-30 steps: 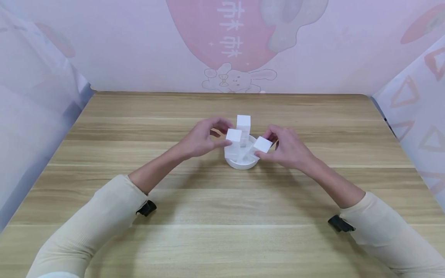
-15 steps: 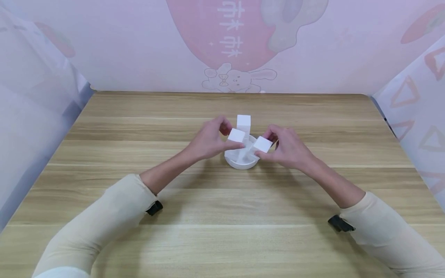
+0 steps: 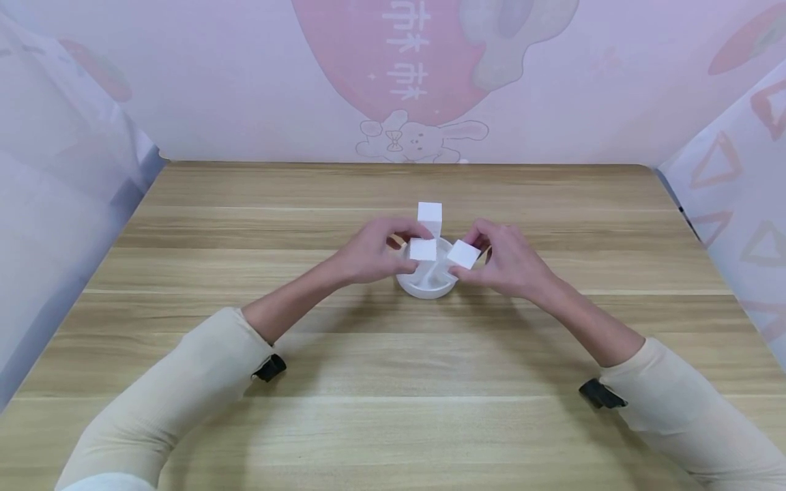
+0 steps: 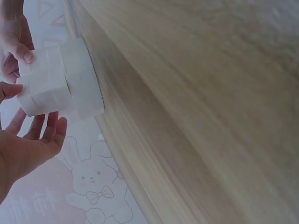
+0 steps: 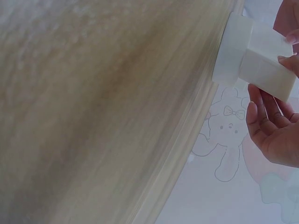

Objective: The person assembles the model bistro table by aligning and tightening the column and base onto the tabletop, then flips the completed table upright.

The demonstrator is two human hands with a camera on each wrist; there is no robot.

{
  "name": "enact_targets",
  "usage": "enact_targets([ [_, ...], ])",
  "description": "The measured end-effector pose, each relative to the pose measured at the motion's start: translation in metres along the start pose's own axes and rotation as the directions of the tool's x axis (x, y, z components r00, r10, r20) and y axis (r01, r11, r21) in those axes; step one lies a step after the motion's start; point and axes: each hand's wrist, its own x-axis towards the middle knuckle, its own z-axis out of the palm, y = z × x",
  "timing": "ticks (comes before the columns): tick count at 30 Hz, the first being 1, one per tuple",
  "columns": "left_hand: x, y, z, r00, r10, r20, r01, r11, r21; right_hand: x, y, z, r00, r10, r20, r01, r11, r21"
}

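Note:
Near the table's middle stands a white round dish (image 3: 428,293) with raised inner ridges. Three tall white square-ended blocks rise from it. My left hand (image 3: 374,254) pinches the left block (image 3: 423,249), thumb on the near side and fingers on the far side. The right block (image 3: 463,254), leaning outward, is held between thumb and fingers of my right hand (image 3: 506,259). Untouched behind them is the back block (image 3: 430,217). In the left wrist view, the left block (image 4: 44,91) overlaps the dish wall (image 4: 81,77). The blocks' lower ends are partly hidden.
The wood-grain table (image 3: 393,395) extends on all sides of the dish. A pale printed backdrop (image 3: 245,88) rises behind its far edge, with similar sheets at both sides. A dark wrist device (image 3: 269,368) shows at the left sleeve, another (image 3: 603,394) at the right.
My left hand has shifted right, its fingers coming onto the left block. That block's top has moved right and slightly nearer. My right hand, right block and back block stay in place.

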Motion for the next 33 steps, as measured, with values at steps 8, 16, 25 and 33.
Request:
enact_targets([
  [8, -0.003, 0.000, -0.004, 0.993, 0.055, 0.100, -0.058, 0.998, 0.028, -0.001, 0.000, 0.000, 1.000, 0.005, 0.000, -0.005, 1.000, -0.006],
  [16, -0.006, -0.001, -0.006, 0.994, 0.074, 0.080, -0.078, 0.996, 0.046, -0.001, -0.001, -0.001, 1.000, 0.015, -0.001, -0.015, 1.000, -0.004],
  [25, -0.009, 0.001, -0.004, 0.998, 0.065, 0.008, -0.066, 0.996, 0.056, 0.000, -0.001, 0.000, 1.000, 0.028, 0.007, -0.028, 1.000, -0.014],
  [33, -0.013, -0.001, -0.009, 0.992, 0.104, 0.064, -0.109, 0.991, 0.083, 0.000, -0.001, 0.000, 1.000, 0.029, 0.013, -0.028, 1.000, -0.013],
])
